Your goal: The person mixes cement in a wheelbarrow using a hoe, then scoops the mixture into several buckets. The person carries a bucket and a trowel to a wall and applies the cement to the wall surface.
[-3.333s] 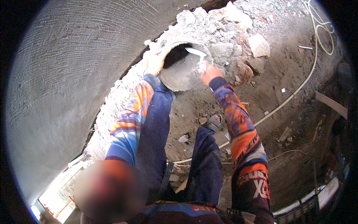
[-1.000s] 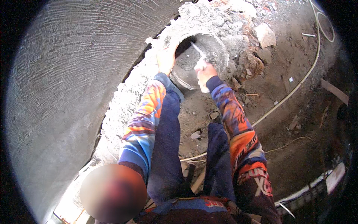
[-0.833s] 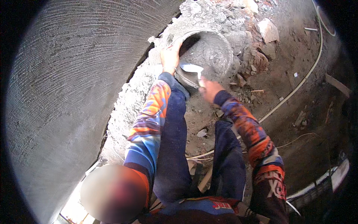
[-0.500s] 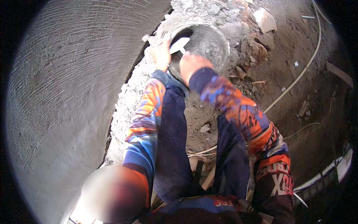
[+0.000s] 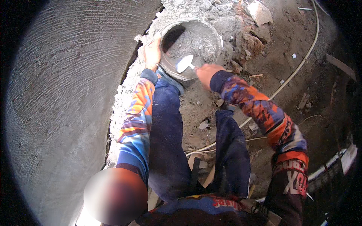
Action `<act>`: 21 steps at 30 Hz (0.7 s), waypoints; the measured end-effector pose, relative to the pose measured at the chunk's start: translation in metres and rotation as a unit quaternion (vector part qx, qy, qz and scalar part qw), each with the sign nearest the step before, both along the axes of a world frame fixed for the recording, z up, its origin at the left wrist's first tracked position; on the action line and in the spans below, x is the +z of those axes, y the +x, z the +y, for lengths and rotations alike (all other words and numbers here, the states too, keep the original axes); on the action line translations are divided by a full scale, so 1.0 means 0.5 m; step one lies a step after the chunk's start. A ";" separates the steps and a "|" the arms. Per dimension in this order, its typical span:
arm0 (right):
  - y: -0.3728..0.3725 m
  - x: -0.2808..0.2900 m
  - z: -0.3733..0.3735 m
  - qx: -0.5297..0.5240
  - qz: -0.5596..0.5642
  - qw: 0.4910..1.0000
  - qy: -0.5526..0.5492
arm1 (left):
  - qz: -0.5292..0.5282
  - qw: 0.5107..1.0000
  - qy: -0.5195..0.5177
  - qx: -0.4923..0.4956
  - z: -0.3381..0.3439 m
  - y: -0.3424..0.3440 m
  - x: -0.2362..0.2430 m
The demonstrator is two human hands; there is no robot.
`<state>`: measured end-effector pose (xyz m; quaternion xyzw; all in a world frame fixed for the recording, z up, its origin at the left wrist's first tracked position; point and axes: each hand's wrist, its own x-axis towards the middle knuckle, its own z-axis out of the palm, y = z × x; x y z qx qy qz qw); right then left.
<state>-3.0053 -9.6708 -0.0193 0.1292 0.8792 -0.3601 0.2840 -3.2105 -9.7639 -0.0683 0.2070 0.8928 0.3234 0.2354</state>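
Observation:
A round bucket (image 5: 168,63) stands on the rubble ahead of me, with grey wet mortar (image 5: 194,43) inside. My left hand (image 5: 151,54) grips its left side at the rim, fingers partly hidden against the wall. In my right hand (image 5: 208,74) is the handle of a small trowel (image 5: 184,64). Its pale, shiny blade lies over the near part of the bucket's mouth, close to the near rim. My right fingers are closed round the handle and slightly blurred.
A grey wall (image 5: 71,83) with curved comb marks rises on the left. Broken rocks (image 5: 249,42) lie right of the bucket. A pale hose (image 5: 301,77) runs across the dirt floor at right. Wood scraps (image 5: 210,177) lie between my legs.
My right hand and the trowel have moved right and toward me, from the bucket's left side to its near rim. My left hand stays on the bucket. The whole view has shifted slightly.

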 end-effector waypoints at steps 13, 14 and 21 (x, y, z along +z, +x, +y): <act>0.030 0.013 0.054 -0.020 0.021 0.996 0.089 | -0.008 1.000 -0.007 0.026 0.015 0.027 0.008; 0.028 0.026 0.050 -0.040 0.040 0.994 0.093 | 0.013 1.000 -0.007 0.010 0.012 0.029 0.006; 0.090 -0.005 0.047 0.027 -0.003 0.986 0.167 | 0.113 0.993 -0.007 -0.026 -0.022 -0.022 -0.035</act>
